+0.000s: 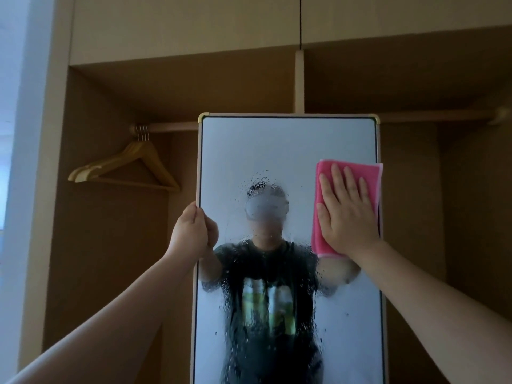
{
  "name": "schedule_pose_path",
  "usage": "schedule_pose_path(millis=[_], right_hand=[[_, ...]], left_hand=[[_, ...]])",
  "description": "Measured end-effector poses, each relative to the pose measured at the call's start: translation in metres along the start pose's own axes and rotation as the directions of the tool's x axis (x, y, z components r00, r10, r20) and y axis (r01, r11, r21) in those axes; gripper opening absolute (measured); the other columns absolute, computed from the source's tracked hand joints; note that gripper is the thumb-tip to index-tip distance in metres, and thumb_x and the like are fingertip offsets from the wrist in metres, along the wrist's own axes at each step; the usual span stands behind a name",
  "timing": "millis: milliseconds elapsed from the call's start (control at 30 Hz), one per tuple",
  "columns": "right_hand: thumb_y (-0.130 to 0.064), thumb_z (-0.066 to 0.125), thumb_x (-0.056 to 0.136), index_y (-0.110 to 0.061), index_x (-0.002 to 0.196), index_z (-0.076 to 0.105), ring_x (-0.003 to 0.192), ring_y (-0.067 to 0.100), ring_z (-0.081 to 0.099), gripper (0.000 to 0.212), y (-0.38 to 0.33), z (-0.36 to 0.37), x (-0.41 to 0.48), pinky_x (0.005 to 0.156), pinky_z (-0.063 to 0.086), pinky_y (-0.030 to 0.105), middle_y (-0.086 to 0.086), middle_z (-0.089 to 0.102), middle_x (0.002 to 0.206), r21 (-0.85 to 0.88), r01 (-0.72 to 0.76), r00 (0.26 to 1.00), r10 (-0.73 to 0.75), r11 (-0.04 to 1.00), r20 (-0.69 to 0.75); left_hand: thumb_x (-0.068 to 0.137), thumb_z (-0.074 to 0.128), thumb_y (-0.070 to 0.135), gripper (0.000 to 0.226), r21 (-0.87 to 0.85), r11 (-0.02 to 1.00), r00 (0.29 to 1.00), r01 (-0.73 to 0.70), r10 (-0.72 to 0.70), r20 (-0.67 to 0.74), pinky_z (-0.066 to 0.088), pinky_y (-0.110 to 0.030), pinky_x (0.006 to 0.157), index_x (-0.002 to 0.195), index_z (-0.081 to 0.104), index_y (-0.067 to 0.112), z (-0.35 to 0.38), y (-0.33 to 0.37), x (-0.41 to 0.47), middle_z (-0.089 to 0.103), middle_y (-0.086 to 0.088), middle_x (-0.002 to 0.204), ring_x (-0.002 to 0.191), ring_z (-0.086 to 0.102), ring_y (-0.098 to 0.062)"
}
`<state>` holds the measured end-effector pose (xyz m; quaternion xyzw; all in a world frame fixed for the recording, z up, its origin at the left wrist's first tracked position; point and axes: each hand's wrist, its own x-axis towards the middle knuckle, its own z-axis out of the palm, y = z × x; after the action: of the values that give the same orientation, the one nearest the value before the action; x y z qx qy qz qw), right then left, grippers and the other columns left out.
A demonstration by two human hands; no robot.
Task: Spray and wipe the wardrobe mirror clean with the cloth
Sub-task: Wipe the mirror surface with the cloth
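Observation:
A tall framed mirror (pixel 288 145) stands upright in front of an open wardrobe. Spray droplets and streaks cover its middle and lower glass. A folded pink cloth (pixel 368 173) lies flat against the glass at the mirror's right edge. My right hand (pixel 346 212) presses on the cloth with flat, spread fingers. My left hand (pixel 191 231) grips the mirror's left frame edge at mid height. No spray bottle is in view.
The wooden wardrobe (pixel 177 84) has a hanging rail (pixel 171 127) with wooden hangers (pixel 130 164) at the left. A vertical divider (pixel 299 81) rises behind the mirror. A second rail (pixel 437 116) runs to the right.

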<state>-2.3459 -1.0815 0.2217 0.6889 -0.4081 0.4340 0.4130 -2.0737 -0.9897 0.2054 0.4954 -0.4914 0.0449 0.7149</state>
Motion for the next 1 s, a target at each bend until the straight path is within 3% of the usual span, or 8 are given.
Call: schedule_pose_path(millis=[200,367,500,733,1000], right_hand=[[-0.042,0.014,0.101,-0.014,0.154,0.015,0.148,0.034,0.01,0.06,-0.001,-0.008,0.037,0.119,0.009,0.053,0.013,0.012,0.161,-0.005,0.028,1.0,-0.028,1.0,-0.004],[-0.043,0.013,0.101,-0.014,0.153,0.017,0.147,0.034,0.011,0.06,-0.002,-0.016,0.068,0.119,0.005,0.05,0.013,0.014,0.161,-0.004,0.04,0.999,-0.04,0.999,-0.03],[-0.042,0.012,0.101,-0.013,0.153,0.017,0.147,0.035,0.012,0.06,-0.008,-0.023,0.098,0.119,0.005,0.05,0.013,0.014,0.16,-0.008,0.011,0.998,-0.011,1.0,-0.064],[-0.039,0.016,0.101,-0.011,0.153,0.018,0.146,0.036,0.015,0.059,-0.013,-0.022,0.101,0.118,0.005,0.049,0.014,0.017,0.16,-0.019,-0.006,0.995,0.004,1.0,-0.099],[-0.04,0.015,0.1,-0.01,0.153,0.019,0.146,0.036,0.015,0.06,-0.023,-0.019,0.085,0.119,0.007,0.05,0.014,0.018,0.16,0.003,-0.019,0.997,0.019,1.0,-0.074]], left_hand=[[0.102,0.033,0.009,0.04,0.0,0.999,0.996,-0.048,0.048,-0.075,0.034,-0.008,0.041,0.063,0.036,0.017,0.005,-0.007,0.003,0.039,-0.001,0.05,0.037,0.044,0.005],[0.101,0.031,0.015,0.036,-0.056,0.998,1.0,-0.02,0.021,0.01,0.031,-0.006,0.033,0.066,0.038,0.017,0.004,-0.023,0.01,0.048,0.011,0.039,0.034,0.046,0.004],[0.102,0.035,0.014,0.038,-0.11,0.994,1.0,0.005,-0.006,-0.016,0.032,-0.004,0.035,0.065,0.039,0.02,0.009,-0.03,0.016,0.046,0.018,0.037,0.035,0.047,0.006],[0.101,0.035,0.018,0.035,-0.089,0.996,0.999,-0.028,0.03,0.017,0.031,-0.005,0.033,0.066,0.04,0.021,0.003,-0.031,0.014,0.049,0.016,0.039,0.035,0.048,0.005],[0.102,0.031,0.016,0.032,-0.118,0.993,0.996,-0.001,0.011,0.084,0.034,-0.011,0.033,0.072,0.04,0.01,-0.004,-0.016,0.004,0.048,0.007,0.04,0.033,0.044,0.0]])
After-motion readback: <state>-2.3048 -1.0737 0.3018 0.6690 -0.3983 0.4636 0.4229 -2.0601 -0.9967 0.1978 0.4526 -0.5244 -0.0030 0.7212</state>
